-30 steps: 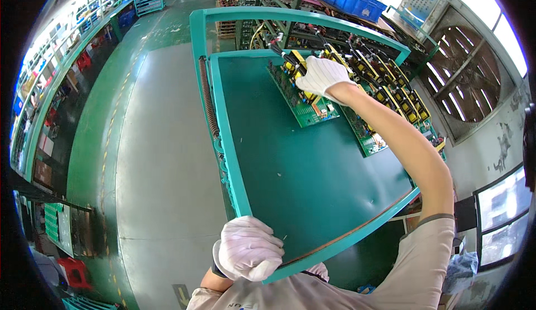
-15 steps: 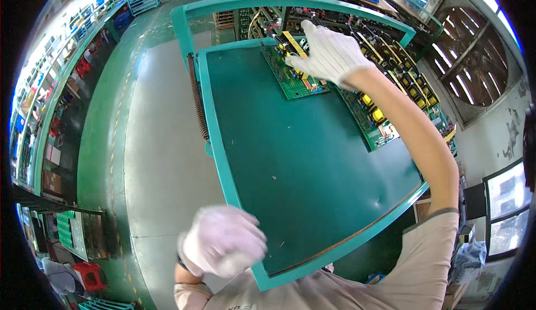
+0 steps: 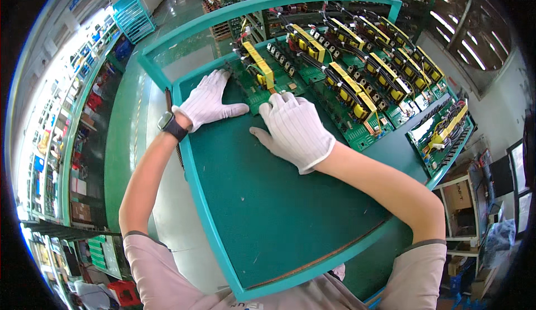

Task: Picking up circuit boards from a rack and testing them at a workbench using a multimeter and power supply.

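Note:
Both of my hands wear white gloves and lie flat on a teal cart shelf. My left hand, with a dark watch at the wrist, rests with fingers spread by the left edge of a green circuit board that carries yellow components. My right hand lies palm down just in front of that board, its fingertips touching the board's near edge. Neither hand grips anything.
Several more green circuit boards with yellow parts and black wires lie in rows across the far and right part of the shelf. The cart's teal frame bar arches over the back. Green floor and shelving racks run along the left.
My left hand has come up from the near corner of the cart to the board's left side. My right hand has drawn back from the board to its near edge; the view has moved closer.

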Motion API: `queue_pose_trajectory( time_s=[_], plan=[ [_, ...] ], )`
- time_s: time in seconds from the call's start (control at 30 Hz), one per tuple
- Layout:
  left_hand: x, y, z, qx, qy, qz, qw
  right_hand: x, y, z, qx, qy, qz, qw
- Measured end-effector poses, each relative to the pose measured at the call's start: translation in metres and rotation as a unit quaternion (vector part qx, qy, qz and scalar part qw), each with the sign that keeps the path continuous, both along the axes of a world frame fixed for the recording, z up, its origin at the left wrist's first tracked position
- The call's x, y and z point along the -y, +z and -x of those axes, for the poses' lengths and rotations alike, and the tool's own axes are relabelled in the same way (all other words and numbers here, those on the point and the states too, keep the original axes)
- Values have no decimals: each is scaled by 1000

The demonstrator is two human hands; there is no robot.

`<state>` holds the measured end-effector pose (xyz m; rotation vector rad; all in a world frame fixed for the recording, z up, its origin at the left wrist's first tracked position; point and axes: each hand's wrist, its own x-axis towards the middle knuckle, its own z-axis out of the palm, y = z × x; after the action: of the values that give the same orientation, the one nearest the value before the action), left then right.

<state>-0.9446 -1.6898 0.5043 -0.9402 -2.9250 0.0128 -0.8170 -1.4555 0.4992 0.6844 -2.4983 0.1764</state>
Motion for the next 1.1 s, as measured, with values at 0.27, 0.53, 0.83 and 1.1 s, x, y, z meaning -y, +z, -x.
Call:
queue_pose_trajectory(
  time_s=[0.27,0.53,0.83,1.1],
  plan=[
    [-15,-13,10,10,-5,-53,999,-10,-15,7,-15,20,104,994],
    [-15,-9,13,8,-6,-77,997,-9,-18,9,1,14,123,992],
    [-14,-15,26,-8,-26,-88,996,-7,-23,11,-2,22,142,990],
    [-15,-9,28,18,-9,-48,999,-7,-25,12,-7,24,150,988]
  ],
)
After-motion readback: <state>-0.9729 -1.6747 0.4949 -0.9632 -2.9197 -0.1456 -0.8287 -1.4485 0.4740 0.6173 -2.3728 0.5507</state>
